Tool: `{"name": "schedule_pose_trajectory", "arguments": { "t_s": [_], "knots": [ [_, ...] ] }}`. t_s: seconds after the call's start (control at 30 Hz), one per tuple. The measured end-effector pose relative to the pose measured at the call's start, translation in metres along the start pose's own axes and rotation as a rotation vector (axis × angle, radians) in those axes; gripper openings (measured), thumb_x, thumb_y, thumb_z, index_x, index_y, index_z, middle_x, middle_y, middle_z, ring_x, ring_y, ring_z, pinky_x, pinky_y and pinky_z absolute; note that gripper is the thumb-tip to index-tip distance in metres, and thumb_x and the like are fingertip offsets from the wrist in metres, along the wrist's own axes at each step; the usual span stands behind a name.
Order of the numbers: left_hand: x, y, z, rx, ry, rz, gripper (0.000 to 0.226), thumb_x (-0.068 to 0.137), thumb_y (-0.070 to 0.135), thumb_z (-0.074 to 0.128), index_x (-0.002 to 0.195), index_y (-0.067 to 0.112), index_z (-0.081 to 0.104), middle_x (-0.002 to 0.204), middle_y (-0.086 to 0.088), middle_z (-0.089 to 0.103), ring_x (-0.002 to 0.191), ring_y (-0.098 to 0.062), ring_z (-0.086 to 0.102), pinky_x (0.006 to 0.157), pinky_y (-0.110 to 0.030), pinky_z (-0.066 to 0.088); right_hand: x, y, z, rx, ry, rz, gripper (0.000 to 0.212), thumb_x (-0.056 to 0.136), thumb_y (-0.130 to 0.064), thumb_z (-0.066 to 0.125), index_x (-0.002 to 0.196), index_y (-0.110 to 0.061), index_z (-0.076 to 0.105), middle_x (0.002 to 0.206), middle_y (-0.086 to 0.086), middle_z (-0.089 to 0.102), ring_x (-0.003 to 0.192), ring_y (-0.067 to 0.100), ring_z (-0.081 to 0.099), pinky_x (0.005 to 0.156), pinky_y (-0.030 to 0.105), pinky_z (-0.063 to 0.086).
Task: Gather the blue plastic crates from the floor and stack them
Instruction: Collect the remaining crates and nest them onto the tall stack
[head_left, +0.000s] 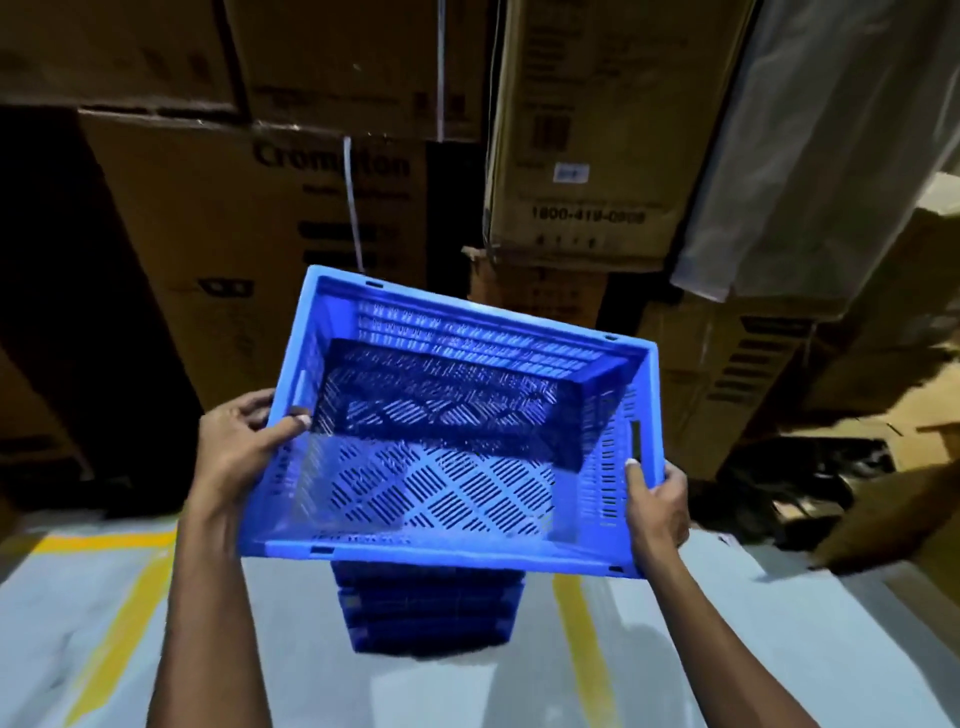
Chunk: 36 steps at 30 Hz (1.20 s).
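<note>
While held up in both hands over the stack, blue crate tilted, open side toward the camera, far rim higher on the left. Left hand clamped on the left short wall, thumb hooked over the rim onto the inside, fingers wrapped round the outside and mostly hidden behind the plastic. Right hand clamped on the near right corner, thumb pressed against the inner wall just below the handle slot, remaining fingers out of sight behind the wall. Hands well apart, one at each end of the crate.

Beneath, only the near face of the stack visible: several nested blue rims, dark and in shadow, exact count hard to make out, top layers covered by the held crate. Cannot tell whether crate and stack touch.

Grey floor with yellow lines, partly covered by the forearms, both cut off at the bottom edge. Behind, cardboard boxes piled high, print blurred, one phone number half legible. Upper right, pale plastic sheeting, contents not discernible. Right of the crate, dark heap on the floor, too murky to identify.
</note>
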<state>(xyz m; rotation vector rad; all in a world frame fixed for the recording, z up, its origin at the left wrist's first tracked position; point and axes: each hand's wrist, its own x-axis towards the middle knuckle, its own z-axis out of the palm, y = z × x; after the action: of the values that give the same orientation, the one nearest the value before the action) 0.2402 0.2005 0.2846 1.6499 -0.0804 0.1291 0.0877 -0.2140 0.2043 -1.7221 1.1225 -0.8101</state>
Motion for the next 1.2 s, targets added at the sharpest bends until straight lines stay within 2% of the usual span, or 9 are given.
{"name": "schedule_pose_trajectory", "arguments": {
  "t_s": [0.13,0.33,0.4,0.57,0.73,0.87,0.97,1.07,1.2],
  "knots": [
    [0.053,0.003,-0.002,-0.03,0.043,0.002,0.023,0.078,-0.004,0.075,0.093,0.014,0.07,0.069,0.01,0.074,0.057,-0.001,0.065,0.06,-0.021,0.057,0.03,-0.059,0.031,-0.068,0.038,-0.086,0.048,0.082,-0.051,0.062,0.119,-0.021,0.056,0.096,0.004,0.067,0.099,0.031,0.064,0.088,0.039,0.047],
    [0.148,-0.012,0.006,-0.002,0.052,-0.091,0.028,0.081,-0.005,0.071,0.108,-0.002,0.065,0.048,0.012,0.065,0.039,0.002,0.055,0.044,-0.015,0.048,0.071,-0.141,0.094,-0.15,0.09,-0.106,0.059,0.063,-0.055,0.055,0.109,-0.02,0.065,0.104,0.003,0.071,0.103,0.029,0.067,0.088,0.036,0.049],
    [0.179,-0.014,0.008,0.041,0.043,-0.099,0.021,0.081,-0.004,0.071,0.101,-0.002,0.067,0.044,0.009,0.063,0.037,0.001,0.053,0.041,-0.014,0.045,0.082,-0.165,0.109,-0.196,0.06,-0.098,0.049,0.069,-0.048,0.06,0.109,-0.02,0.068,0.106,0.006,0.071,0.104,0.03,0.066,0.086,0.034,0.049],
    [0.257,0.002,0.013,0.162,-0.024,-0.165,0.016,0.077,0.005,0.074,0.092,-0.001,0.07,0.075,-0.016,0.068,0.067,-0.026,0.063,0.069,-0.044,0.055,0.109,-0.213,0.153,-0.284,-0.011,-0.077,0.042,0.072,-0.046,0.062,0.102,-0.019,0.071,0.099,0.009,0.072,0.099,0.032,0.067,0.078,0.03,0.044],
    [0.301,0.002,0.031,0.278,-0.089,-0.24,0.008,0.075,0.006,0.07,0.08,0.0,0.069,0.07,-0.014,0.065,0.055,-0.024,0.057,0.059,-0.031,0.049,0.135,-0.221,0.187,-0.39,-0.038,-0.037,0.045,0.074,-0.044,0.063,0.105,-0.012,0.068,0.111,0.014,0.069,0.107,0.035,0.064,0.087,0.034,0.047],
    [0.314,0.004,0.042,0.345,-0.135,-0.311,0.019,0.082,0.002,0.062,0.063,0.002,0.062,0.041,0.001,0.059,0.04,-0.012,0.052,0.044,-0.023,0.04,0.149,-0.226,0.2,-0.496,-0.087,-0.04,0.044,0.078,-0.039,0.064,0.11,-0.008,0.067,0.116,0.016,0.067,0.11,0.036,0.062,0.089,0.036,0.047],
    [0.316,0.004,0.043,0.366,-0.142,-0.339,0.007,0.081,0.002,0.06,0.082,-0.003,0.065,0.055,-0.006,0.064,0.049,-0.018,0.058,0.047,-0.027,0.044,0.15,-0.226,0.204,-0.564,-0.074,-0.064,0.042,0.081,-0.035,0.065,0.112,-0.007,0.066,0.117,0.018,0.066,0.111,0.037,0.062,0.089,0.039,0.048],
    [0.318,-0.004,0.041,0.375,-0.164,-0.367,0.016,0.091,0.005,0.054,0.104,-0.005,0.058,0.055,-0.01,0.066,0.051,-0.022,0.061,0.049,-0.03,0.049,0.149,-0.222,0.204,-0.64,-0.078,-0.071,0.037,0.082,-0.029,0.066,0.113,-0.01,0.065,0.117,0.017,0.065,0.109,0.038,0.062,0.087,0.042,0.048],
    [0.311,-0.01,0.039,0.424,-0.168,-0.408,0.015,0.097,0.01,0.052,0.105,-0.002,0.055,0.072,-0.015,0.066,0.062,-0.025,0.061,0.057,-0.033,0.048,0.152,-0.212,0.196,-0.703,-0.096,-0.053,0.033,0.085,-0.022,0.06,0.116,-0.009,0.063,0.117,0.017,0.063,0.107,0.039,0.061,0.081,0.041,0.047]
  ]
}}
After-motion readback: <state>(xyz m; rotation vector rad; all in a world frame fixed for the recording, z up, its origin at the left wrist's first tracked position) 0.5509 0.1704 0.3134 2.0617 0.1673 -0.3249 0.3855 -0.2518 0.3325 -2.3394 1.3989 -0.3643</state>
